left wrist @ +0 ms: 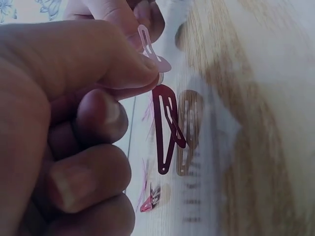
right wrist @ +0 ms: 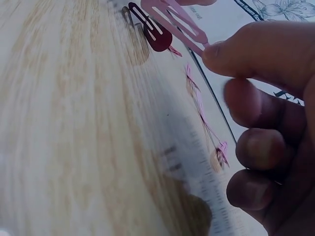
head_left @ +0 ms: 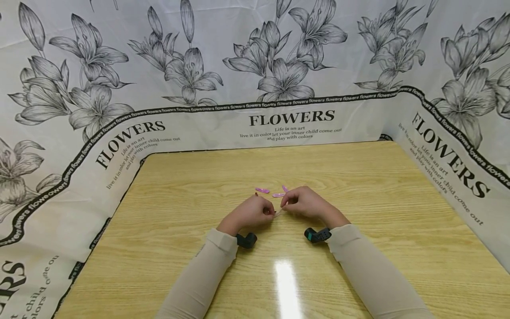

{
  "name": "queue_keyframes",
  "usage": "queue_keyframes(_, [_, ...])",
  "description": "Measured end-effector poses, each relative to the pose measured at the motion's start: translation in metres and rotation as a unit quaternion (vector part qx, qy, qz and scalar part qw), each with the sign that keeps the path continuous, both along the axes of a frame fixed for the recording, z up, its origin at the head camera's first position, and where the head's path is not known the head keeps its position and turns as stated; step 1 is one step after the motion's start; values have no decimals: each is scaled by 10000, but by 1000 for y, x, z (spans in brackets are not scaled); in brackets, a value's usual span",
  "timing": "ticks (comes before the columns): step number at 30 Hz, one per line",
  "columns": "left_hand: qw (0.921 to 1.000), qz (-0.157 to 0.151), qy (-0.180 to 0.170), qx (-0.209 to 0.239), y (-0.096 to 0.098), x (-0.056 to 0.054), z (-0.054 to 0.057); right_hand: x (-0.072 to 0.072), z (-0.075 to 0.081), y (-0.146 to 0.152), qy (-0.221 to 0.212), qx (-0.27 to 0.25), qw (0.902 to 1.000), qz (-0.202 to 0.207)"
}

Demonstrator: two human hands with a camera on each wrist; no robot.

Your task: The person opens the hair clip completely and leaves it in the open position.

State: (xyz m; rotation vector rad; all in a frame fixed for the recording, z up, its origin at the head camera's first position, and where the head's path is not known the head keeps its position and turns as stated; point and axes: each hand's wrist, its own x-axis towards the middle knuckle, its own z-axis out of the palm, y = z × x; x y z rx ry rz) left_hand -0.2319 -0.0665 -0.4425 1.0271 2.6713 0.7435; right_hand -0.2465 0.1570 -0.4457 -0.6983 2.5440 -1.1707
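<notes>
A light pink snap hair clip (head_left: 278,213) spans the gap between the two hands. My left hand (head_left: 255,212) pinches its wide end (left wrist: 158,64) between thumb and forefinger. At the narrow end, the fingertips of my right hand (head_left: 307,204) pinch it; the right wrist view shows the pink clip (right wrist: 179,22) meeting the thumb tip. Beneath the left fingertips a dark red snap clip (left wrist: 164,132) stands near the table, its inner tongue sprung out of the frame. The right wrist view has this dark red clip (right wrist: 156,35) beyond the pink one.
Behind the hands lie a pink-purple clip (head_left: 262,190), a second pink-purple clip (head_left: 278,195) and another (head_left: 284,188) partly behind the right hand. A small dark red item (head_left: 256,194) is by the left knuckles. Flower-printed cloth (head_left: 215,128) borders the wooden table (head_left: 191,177).
</notes>
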Motion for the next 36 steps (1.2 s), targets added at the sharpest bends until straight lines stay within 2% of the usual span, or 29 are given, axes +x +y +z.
queue_keyframes(16, [9992, 25, -32, -388, 1, 0, 1, 1, -1, -4, 563, 540, 9969, 69])
queue_keyframes(36, [9990, 83, -40, -429, 3, 2, 1, 3, 2, -6, 694, 805, 9941, 225])
